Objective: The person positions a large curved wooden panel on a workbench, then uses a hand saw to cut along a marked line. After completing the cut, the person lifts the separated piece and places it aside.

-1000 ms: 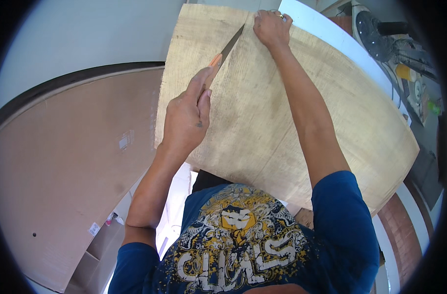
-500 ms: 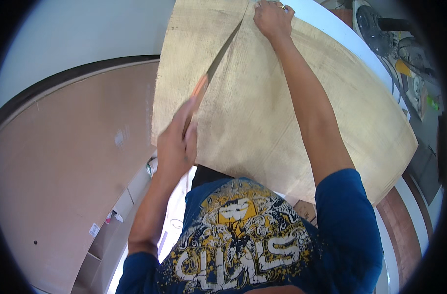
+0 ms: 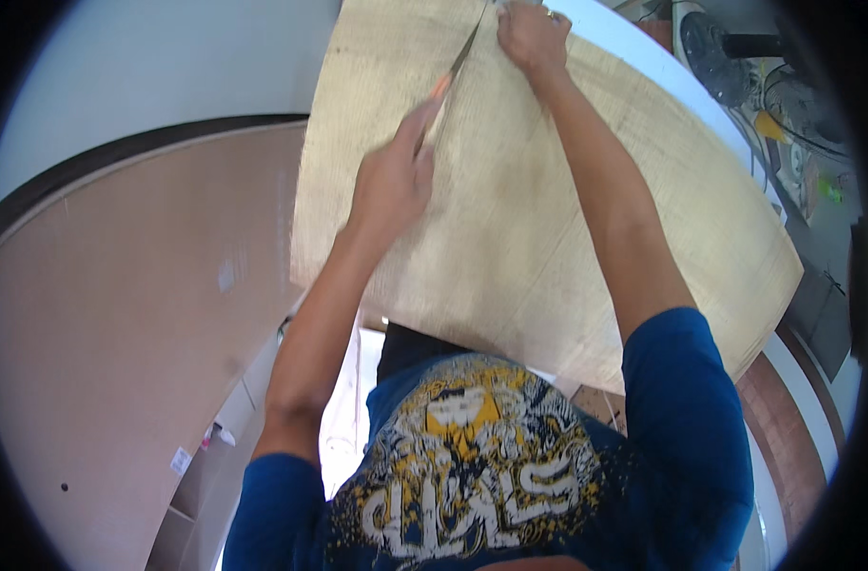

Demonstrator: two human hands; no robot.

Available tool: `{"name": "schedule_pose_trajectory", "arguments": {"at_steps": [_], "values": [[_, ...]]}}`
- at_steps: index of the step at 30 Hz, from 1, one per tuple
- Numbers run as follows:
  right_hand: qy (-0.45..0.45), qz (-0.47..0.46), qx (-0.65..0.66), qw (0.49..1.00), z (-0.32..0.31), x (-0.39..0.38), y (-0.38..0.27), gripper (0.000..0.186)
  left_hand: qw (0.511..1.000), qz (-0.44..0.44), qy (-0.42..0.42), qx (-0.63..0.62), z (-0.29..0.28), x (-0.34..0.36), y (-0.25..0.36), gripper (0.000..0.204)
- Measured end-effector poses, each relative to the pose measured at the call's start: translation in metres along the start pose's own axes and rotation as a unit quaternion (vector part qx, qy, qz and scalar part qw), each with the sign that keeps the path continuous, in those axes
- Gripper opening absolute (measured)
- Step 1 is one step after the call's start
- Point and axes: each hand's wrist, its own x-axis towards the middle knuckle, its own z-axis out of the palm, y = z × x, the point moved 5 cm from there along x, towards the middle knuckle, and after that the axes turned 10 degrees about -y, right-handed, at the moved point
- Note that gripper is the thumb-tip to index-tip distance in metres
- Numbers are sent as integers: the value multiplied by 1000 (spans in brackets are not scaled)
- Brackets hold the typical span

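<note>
A thin handsaw (image 3: 465,48) with an orange handle lies along a line on a pale plywood board (image 3: 491,238). Its handle is in my left hand (image 3: 393,176), whose fingers are wrapped round it. The blade points toward the far edge, where my right hand (image 3: 534,38) grips the board with curled fingers, just right of the blade's tip. My right forearm stretches across the board. A white surface (image 3: 657,62) shows along the board's far right edge.
A brown cardboard-coloured panel (image 3: 139,305) with a dark edge fills the left. Beyond the board at the upper right are a black fan (image 3: 714,62), cables and several small items on a grey surface. Shelves show low on the left.
My left hand and the saw drew back toward me half a second ago and are now pushed forward again, away from me. My right hand stays on the board's far edge.
</note>
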Motion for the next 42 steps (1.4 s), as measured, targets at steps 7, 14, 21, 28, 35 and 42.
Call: {"name": "schedule_pose_trajectory", "arguments": {"at_steps": [7, 14, 21, 28, 35, 42], "values": [[-102, 31, 12, 994, -6, -21, -12, 30, 1000, 4, -3, 20, -9, -112, 7, 57], [-120, 20, 28, 992, -30, 10, -17, 30, 997, 4, 60, 54, 29, 126, -17, 56], [-111, 42, 11, 993, -9, -24, -11, 28, 1000, 3, 6, -9, 5, -67, 12, 60], [-132, 33, 44, 990, -17, -18, -14, 26, 998, 42, 43, 15, 22, -6, -11, 60], [-86, 19, 24, 996, -10, -13, -22, 26, 996, 36, 73, 30, 37, 88, -17, 61], [-66, 22, 26, 997, -2, -20, -12, 26, 998, -43, -28, 28, -9, -114, 16, 68]]}}
